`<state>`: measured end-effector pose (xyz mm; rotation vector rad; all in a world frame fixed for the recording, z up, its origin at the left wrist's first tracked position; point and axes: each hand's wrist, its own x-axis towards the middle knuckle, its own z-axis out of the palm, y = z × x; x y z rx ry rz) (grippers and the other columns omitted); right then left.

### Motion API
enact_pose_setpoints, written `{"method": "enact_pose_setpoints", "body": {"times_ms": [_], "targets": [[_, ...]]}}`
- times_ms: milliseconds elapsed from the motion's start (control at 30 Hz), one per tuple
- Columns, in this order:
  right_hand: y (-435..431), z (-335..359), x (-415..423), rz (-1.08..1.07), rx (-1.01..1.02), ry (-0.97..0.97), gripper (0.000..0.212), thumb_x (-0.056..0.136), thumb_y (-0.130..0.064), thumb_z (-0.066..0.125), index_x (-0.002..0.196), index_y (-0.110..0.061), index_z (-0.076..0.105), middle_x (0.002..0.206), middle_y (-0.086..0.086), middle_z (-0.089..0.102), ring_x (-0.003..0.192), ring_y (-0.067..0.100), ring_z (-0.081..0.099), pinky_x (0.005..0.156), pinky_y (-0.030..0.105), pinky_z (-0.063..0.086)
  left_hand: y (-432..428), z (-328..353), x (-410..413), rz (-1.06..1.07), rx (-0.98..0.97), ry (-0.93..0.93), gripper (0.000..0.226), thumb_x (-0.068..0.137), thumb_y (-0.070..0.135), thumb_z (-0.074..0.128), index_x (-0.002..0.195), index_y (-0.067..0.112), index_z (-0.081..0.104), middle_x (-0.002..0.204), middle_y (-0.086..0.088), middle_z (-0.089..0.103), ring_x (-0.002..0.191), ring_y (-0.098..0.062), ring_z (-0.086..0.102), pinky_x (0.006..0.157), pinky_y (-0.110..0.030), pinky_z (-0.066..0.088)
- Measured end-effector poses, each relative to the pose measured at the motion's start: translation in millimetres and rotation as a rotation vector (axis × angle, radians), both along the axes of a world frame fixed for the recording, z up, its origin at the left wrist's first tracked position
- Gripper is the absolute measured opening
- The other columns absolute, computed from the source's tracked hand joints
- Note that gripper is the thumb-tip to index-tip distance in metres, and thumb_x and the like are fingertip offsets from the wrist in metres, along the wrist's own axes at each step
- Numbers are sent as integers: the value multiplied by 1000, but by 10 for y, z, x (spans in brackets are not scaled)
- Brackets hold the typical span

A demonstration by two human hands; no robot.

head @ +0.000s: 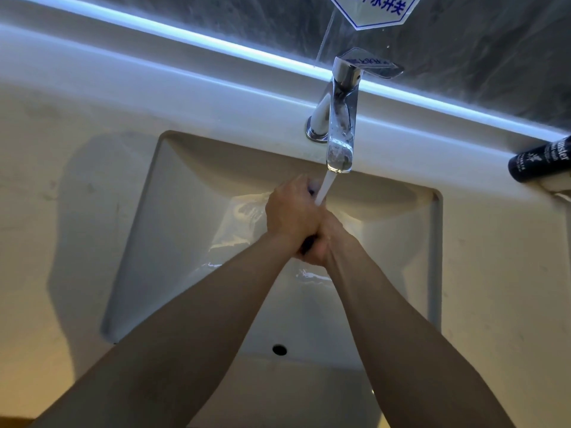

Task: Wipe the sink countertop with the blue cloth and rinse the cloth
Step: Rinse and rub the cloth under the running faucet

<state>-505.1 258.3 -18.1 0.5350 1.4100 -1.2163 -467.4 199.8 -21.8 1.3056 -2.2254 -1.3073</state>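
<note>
Both hands are clasped together over the white sink basin (173, 230), squeezing the blue cloth (307, 246), of which only small dark bits show between the fingers. My left hand (292, 213) lies on top, nearest the tap. My right hand (327, 239) grips from below and to the right. Water (324, 188) runs from the chrome tap (340, 125) straight onto the hands and cloth. The pale countertop (55, 180) surrounds the basin.
A dark tube or bottle (542, 160) lies at the right edge of the countertop. A mirror with a blue-lettered sticker (375, 7) rises behind the tap. The overflow hole (279, 349) sits in the basin's near wall. Water pools in the basin under the hands.
</note>
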Motion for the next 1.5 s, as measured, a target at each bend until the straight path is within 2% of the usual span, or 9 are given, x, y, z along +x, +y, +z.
{"method": "enact_pose_setpoints", "body": {"times_ms": [133, 267, 500, 700, 900, 1033, 1200, 1367, 1500], "targets": [[69, 42, -11, 78, 87, 52, 40, 99, -17, 49, 59, -18, 52, 49, 2, 46, 38, 15, 40, 38, 24, 34, -201, -161, 4, -17, 89, 14, 53, 98, 25, 53, 48, 23, 36, 49, 3, 39, 65, -45, 58, 59, -33, 31], [120, 13, 19, 61, 44, 331, 23, 101, -28, 60, 99, -8, 70, 91, 17, 75, 82, 33, 75, 79, 48, 64, -204, -321, 97, 45, 252, -98, 55, 104, 47, 44, 58, 18, 48, 63, -7, 57, 69, -36, 60, 63, -38, 40], [213, -39, -146, 27, -10, 365, 18, 111, -29, 47, 126, -21, 51, 124, 10, 66, 102, 30, 69, 64, 36, 61, -151, -206, 266, 232, 1157, 29, 27, 105, 35, 54, 114, 14, 68, 111, -15, 75, 92, -33, 72, 67, -44, 61], [254, -223, -170, 3, 135, 392, 22, 111, -33, 42, 128, -25, 53, 126, 9, 69, 106, 33, 72, 79, 50, 62, -66, -12, 153, 185, 599, 91, 14, 100, 18, 55, 114, 15, 55, 111, -8, 67, 98, -25, 68, 79, -37, 57], [122, -174, -38, -238, -218, 105, 28, 99, -39, 62, 84, -17, 68, 80, 2, 60, 67, 11, 69, 69, 28, 55, 360, 233, 56, -38, 177, 93, 15, 97, 35, 62, 102, 20, 61, 96, -1, 62, 91, -23, 64, 80, -38, 52], [84, -126, -3, -292, -263, -12, 39, 110, -34, 35, 86, -13, 57, 66, 3, 63, 54, 11, 69, 51, 19, 56, 263, 133, 0, 6, -29, 27, 17, 94, 38, 61, 97, 21, 64, 93, 1, 57, 87, -27, 61, 70, -35, 41], [78, -79, -50, -91, -118, -37, 28, 96, -33, 61, 81, -13, 75, 74, 6, 73, 64, 21, 74, 65, 29, 61, 116, 33, -61, -51, -75, -72, 33, 99, 47, 50, 92, 24, 72, 88, 0, 65, 84, -26, 62, 69, -35, 43], [107, -108, -78, 116, 119, 51, 32, 100, -17, 48, 68, -18, 55, 49, 0, 48, 36, 12, 40, 42, 22, 27, -184, -194, -15, -64, 79, -153, 44, 100, 42, 47, 74, 13, 67, 77, -14, 70, 75, -40, 65, 67, -41, 55], [147, -143, 21, 69, 9, 235, 12, 98, -12, 54, 91, -7, 63, 73, 11, 72, 61, 22, 74, 65, 42, 66, -243, -375, 69, 12, 205, -250, 56, 103, 51, 34, 69, 13, 56, 77, -14, 65, 78, -38, 64, 68, -39, 47]]}}
